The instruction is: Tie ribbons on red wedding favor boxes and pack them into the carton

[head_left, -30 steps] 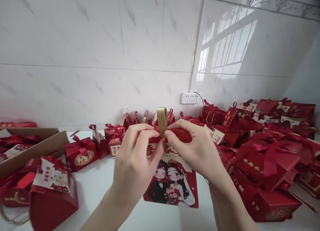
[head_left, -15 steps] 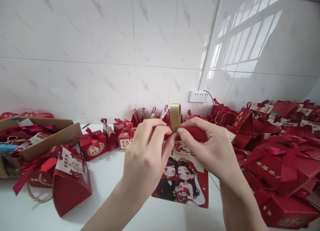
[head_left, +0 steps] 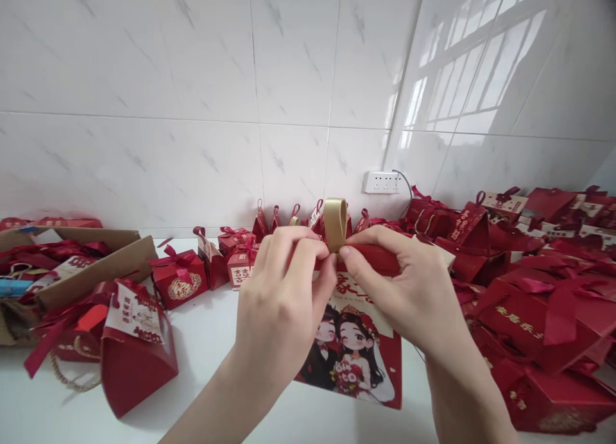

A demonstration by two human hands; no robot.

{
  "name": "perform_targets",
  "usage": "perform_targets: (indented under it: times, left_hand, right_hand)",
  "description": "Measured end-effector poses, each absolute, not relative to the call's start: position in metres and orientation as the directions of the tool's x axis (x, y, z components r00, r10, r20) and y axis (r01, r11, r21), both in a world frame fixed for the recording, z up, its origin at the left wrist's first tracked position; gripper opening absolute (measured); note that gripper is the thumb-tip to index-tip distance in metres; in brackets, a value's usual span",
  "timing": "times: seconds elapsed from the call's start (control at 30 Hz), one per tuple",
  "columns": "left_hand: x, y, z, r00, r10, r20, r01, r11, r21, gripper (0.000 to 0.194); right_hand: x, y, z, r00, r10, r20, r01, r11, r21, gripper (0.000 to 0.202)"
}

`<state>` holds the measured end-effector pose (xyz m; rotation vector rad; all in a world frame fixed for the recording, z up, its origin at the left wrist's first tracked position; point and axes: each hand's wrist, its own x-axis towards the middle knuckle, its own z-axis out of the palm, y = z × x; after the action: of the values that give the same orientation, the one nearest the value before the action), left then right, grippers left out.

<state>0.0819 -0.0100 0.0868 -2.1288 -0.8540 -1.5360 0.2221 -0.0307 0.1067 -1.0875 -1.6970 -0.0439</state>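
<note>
Two hands, left [head_left: 283, 290] and right [head_left: 399, 277], pinch the base of the gold ribbon loop [head_left: 335, 224] at the top edge of the red printed bag [head_left: 359, 360]. The bag is positioned above the white table [head_left: 206, 348], between the open carton [head_left: 103, 271] and the stacked red boxes [head_left: 543, 315].

Ok so the red bag [head_left: 356, 360] says "THE BIG DAY" in tiny print, below a partly covered "家". The small box [head_left: 240, 267] has "囍" on its front, and the big box [head_left: 514, 296] reads "安居乐", last character unclear. Other tags are too blurry tbh.
</note>
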Motion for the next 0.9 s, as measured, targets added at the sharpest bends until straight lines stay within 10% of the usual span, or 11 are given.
perform_targets:
  times: [0.13,0.37,0.9]
  left_hand:
    - [0.081,-0.011,0.09,0.207,0.321,0.924,0.629,-0.767,0.126,0.007]
    - [0.069,-0.013,0.102,0.197,0.723,0.662,0.324,-0.685,0.652,0.016]
    - [0.078,-0.02,0.097,0.022,0.607,0.794,0.41,-0.73,0.547,0.016]
  right_hand:
    - [0.223,-0.033,0.107,-0.013,0.638,0.77,0.674,0.575,-0.465,0.008]
    - [0.229,-0.042,0.113,-0.171,0.693,0.7,0.626,0.625,-0.466,0.011]
    - [0.229,-0.041,0.107,-0.208,0.626,0.751,0.617,0.68,-0.396,0.012]
